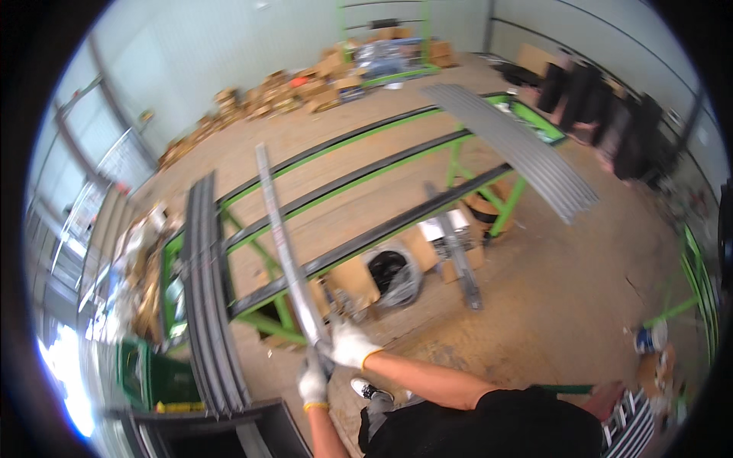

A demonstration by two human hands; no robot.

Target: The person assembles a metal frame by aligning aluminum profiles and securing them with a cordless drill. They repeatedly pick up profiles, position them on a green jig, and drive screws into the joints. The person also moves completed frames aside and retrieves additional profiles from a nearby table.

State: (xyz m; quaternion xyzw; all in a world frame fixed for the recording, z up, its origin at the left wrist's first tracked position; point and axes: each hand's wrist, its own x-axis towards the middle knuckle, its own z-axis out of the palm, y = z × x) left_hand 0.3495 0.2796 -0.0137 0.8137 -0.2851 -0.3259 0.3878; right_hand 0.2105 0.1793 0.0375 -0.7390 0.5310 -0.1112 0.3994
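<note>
Both gloved hands are gripping the near end of a long grey metal strip (284,244): the left hand (312,384) lower, the right hand (350,343) just above it. The strip is slanting up across the green rack (343,187), beside a stack of dark strips (206,290).

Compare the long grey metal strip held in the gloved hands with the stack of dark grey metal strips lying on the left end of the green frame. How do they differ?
The long grey metal strip is single; the stack of dark grey metal strips holds several together. The single strip looks lighter and shinier, and the stack darker. The single strip is gripped at its near end by the left hand and right hand, both in white gloves; the stack rests on the green frame, untouched. Both are long and narrow.
</note>
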